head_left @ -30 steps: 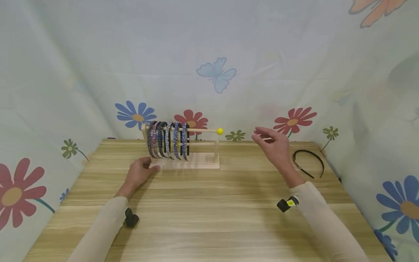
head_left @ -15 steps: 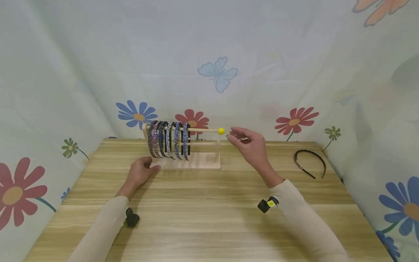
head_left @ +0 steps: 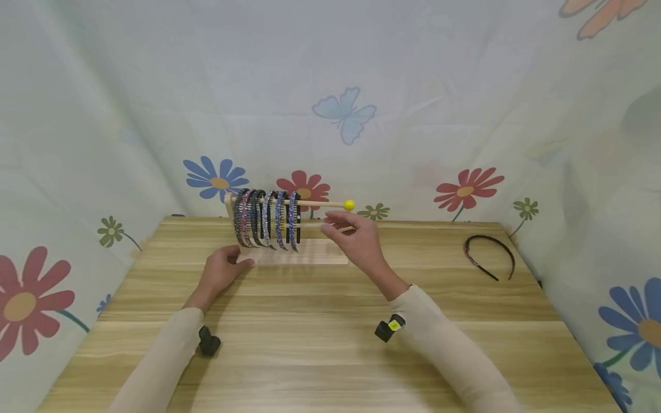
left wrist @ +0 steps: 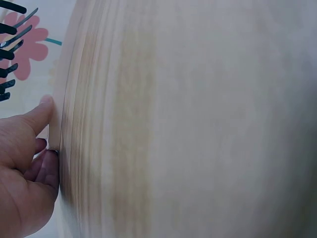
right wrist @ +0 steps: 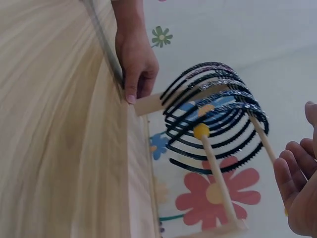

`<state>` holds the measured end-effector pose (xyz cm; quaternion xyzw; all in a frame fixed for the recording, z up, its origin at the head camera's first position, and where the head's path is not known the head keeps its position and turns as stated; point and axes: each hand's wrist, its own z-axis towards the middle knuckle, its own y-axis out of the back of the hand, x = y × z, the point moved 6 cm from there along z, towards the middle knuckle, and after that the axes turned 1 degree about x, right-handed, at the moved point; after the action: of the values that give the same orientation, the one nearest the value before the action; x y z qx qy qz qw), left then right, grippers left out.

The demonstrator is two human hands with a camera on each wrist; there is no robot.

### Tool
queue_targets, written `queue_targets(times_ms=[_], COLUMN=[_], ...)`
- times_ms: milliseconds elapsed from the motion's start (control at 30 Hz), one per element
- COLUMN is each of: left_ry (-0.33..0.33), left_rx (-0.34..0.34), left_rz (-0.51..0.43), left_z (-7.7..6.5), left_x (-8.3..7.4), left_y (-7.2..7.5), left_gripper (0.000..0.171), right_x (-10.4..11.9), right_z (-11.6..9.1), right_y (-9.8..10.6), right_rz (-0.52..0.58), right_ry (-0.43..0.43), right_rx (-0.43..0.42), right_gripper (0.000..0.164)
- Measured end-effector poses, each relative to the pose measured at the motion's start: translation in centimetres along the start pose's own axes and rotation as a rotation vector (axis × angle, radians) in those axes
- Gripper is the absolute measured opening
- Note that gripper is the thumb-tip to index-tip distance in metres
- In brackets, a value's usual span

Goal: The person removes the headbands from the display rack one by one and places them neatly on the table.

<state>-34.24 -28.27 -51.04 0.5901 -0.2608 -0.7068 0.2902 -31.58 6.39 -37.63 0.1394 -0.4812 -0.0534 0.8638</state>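
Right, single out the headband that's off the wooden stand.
The black curved headband on the wood-grain table, right of the pale wooden stand; the other, glittery headbands hang on that stand.

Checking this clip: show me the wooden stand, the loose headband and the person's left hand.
Wooden stand [head_left: 317, 252]: head view, bare part of its base.
Loose headband [head_left: 483, 236]: head view, top of its curve.
Left hand [head_left: 218, 272]: head view, back of the hand.
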Motion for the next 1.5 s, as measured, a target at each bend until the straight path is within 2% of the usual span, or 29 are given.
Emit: queue_targets(times_ms=[233, 400, 533, 800, 1033, 1500], left_ry=[-0.002, 0.009, 0.012, -0.011, -0.009, -0.011], left_rx=[0.004, 0.007, 0.001, 0.000, 0.002, -0.002], left_rz=[-0.006, -0.015, -0.018, -0.012, -0.007, -0.002], left_z=[0.1, 0.1, 0.0, -0.1, -0.1, -0.1], left_x=[0.1, 0.1, 0.1, -0.1, 0.0, -0.2], left_y=[0.0, -0.1, -0.1, 0.1, 0.1, 0.1], left_gripper=[0.040, 0.036, 0.036, 0.041, 0.040, 0.037], right_x=[-1.0, -1.7, -1.9, -1.8, -2.0, -1.9], right_z=[-0.1, 0.1, 0.2, 0.5, 0.5, 0.8], right_y=[-3.4, -4.9, -5.8, -7.0, -8.0, -8.3], right_rz=[0.005, -0.005, -0.015, 0.046, 0.043, 0.047], right_ry=[-0.030, -0.034, -0.066, -0.075, -0.146, -0.200], right_rx=[0.061, 0.072, 0.091, 0.121, 0.129, 0.097], right_gripper=[0.036, 0.043, 0.042, 0.039, 0.045, 0.044])
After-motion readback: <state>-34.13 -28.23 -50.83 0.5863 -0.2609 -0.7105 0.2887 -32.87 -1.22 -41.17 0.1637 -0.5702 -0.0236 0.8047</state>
